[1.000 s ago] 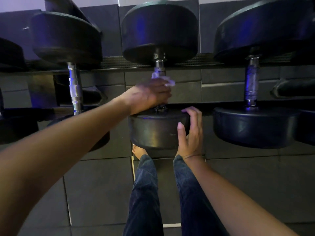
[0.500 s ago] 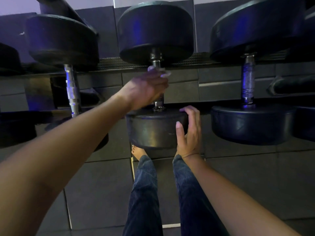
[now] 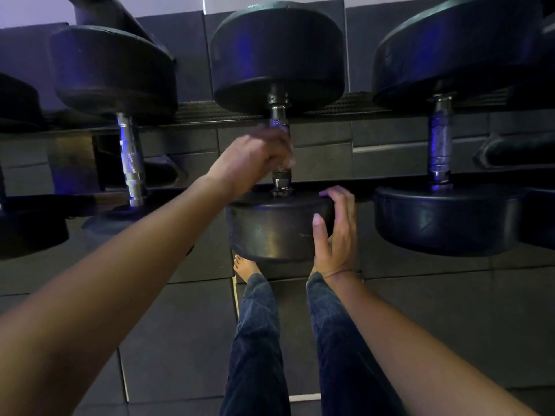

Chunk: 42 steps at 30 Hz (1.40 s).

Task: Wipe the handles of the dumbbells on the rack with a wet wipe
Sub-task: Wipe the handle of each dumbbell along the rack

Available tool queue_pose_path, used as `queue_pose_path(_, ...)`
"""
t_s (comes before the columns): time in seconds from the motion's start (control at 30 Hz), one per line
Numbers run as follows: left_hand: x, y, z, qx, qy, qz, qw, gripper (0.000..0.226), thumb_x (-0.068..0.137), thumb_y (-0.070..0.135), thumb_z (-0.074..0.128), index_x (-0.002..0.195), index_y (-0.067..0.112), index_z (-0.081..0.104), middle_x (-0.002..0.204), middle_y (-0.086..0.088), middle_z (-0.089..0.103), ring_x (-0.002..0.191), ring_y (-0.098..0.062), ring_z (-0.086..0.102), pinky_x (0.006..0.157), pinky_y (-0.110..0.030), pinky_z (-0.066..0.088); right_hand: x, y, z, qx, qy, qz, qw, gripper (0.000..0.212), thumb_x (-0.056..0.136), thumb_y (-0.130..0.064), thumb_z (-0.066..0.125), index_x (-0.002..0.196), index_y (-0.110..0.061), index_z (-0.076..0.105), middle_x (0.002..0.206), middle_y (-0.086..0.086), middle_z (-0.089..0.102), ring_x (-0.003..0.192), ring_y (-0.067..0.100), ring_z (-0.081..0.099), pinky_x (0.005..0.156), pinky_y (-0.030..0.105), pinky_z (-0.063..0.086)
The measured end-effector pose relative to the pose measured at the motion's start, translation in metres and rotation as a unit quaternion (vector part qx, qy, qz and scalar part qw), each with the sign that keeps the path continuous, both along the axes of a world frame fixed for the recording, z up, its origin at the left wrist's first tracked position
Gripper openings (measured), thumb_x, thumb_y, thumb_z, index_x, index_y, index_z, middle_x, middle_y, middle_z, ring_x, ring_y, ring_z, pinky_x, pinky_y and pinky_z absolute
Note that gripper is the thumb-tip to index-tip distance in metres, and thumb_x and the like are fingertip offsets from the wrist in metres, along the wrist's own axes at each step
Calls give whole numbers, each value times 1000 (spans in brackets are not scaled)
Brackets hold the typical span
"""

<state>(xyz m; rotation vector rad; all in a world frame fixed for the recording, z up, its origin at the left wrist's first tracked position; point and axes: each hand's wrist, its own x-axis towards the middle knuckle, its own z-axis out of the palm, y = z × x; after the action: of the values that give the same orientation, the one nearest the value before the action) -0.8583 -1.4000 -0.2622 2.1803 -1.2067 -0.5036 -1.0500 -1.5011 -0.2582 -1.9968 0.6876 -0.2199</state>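
The person stands before the rack [image 3: 390, 179], and the work is at the middle dumbbell [image 3: 277, 55]. The left hand [image 3: 252, 160] is closed around its handle [image 3: 278, 123], about halfway along the bar, with the fingers curled around the steel. The hand is blurred, so I judge that it is rubbing along the bar. The wet wipe [image 3: 290, 158] shows only as a pale smear at the fingertips. Most likely it is pressed between palm and handle, so that the grip itself does the cleaning.

The right hand [image 3: 336, 232] holds the near head [image 3: 270, 232] of this dumbbell. Its fingers hook over the upper edge and the thumb lies flat on the round side. I think this hold is there to stop the dumbbell from rolling or turning on the rack while the other hand rubs. The short ends of the handle, next to each head, are uncovered.

To the left of the middle dumbbell lies the left-side dumbbell [image 3: 130, 157], and to the right the right-side dumbbell [image 3: 439, 145]. No hand touches their bare handles, and whether these are already wiped I cannot tell.
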Motion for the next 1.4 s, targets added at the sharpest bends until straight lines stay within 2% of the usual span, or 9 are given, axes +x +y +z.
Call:
queue_pose_path(0.1, -1, -21, 4, -21, 137, 279, 950, 16, 76, 13, 73, 91, 13, 69, 101, 3, 51, 82, -2, 50, 72, -10, 41, -1, 0, 0, -2, 5, 2, 1000, 54, 89, -47, 35, 109, -1, 54, 116, 14, 48, 112, 24, 47, 95, 35, 40)
queue_pose_path(0.17, -13, -22, 7, -37, 219, 356, 908, 17, 74, 11, 76, 86, 12, 64, 90, 5, 56, 72, 6, 55, 64, -6, 40, -1, -1, -1, -7, 1, 3, 1000, 63, 92, -56, 31, 109, -1, 54, 116, 14, 49, 112, 23, 47, 96, 30, 38)
queue_pose_path(0.47, -2, -28, 12, -124, 423, 464, 768, 19, 79, 5, 72, 72, 16, 58, 80, -1, 64, 71, -15, 57, 60, -25, 44, 0, -1, 0, -12, -4, 3, 1000, 70, 92, -62, 24, 109, 0, 54, 114, 16, 49, 110, 25, 48, 94, 31, 39)
queue_pose_path(0.63, -17, -7, 10, -34, 499, 438, 747, 22, 77, -2, 71, 69, 13, 58, 57, 6, 62, 48, -3, 57, 49, -16, 47, 0, -1, 1, -10, -3, 7, 1000, 71, 92, -62, 24, 108, 0, 54, 115, 16, 49, 110, 27, 48, 94, 33, 39)
queue_pose_path(0.8, 3, -22, 4, -153, 557, 478, 661, 20, 84, -4, 62, 74, 12, 55, 60, 5, 64, 46, -3, 53, 52, -18, 46, 0, -2, 1, -8, 1, 14, 1000, 71, 92, -62, 23, 109, 0, 53, 116, 16, 48, 111, 25, 47, 96, 28, 37)
queue_pose_path(1.03, -18, 1, 8, -16, 546, 407, 732, 19, 79, -4, 68, 76, 11, 56, 56, 2, 64, 46, -6, 60, 47, -19, 51, -1, -4, 5, -9, 28, 34, 999, 56, 91, -52, 32, 112, -4, 52, 120, 10, 46, 114, 20, 45, 96, 29, 37)
queue_pose_path(1.17, -27, -1, 33, 14, 474, 413, 777, 23, 71, -7, 74, 66, 10, 59, 67, -6, 62, 52, -12, 60, 52, -21, 54, 1, -10, 31, -5, 152, 75, 985, 53, 93, -54, 32, 126, -15, 46, 137, 3, 38, 126, 19, 40, 98, 33, 38)
queue_pose_path(1.27, -36, -8, 65, -33, 513, 432, 742, 22, 74, -8, 72, 68, 9, 60, 72, -7, 62, 59, -15, 62, 58, -24, 56, 1, -15, 63, 51, 241, 67, 967, 51, 96, -47, 35, 138, -19, 37, 148, -1, 31, 133, 17, 35, 104, 35, 33)
queue_pose_path(1.4, -50, -20, 115, -59, 519, 417, 744, 16, 77, -1, 72, 73, 11, 62, 79, -7, 63, 75, -23, 62, 77, -33, 55, -6, -18, 111, 142, 227, -39, 963, 40, 96, -43, 42, 124, -16, 54, 127, 4, 55, 118, 19, 52, 95, 32, 40)
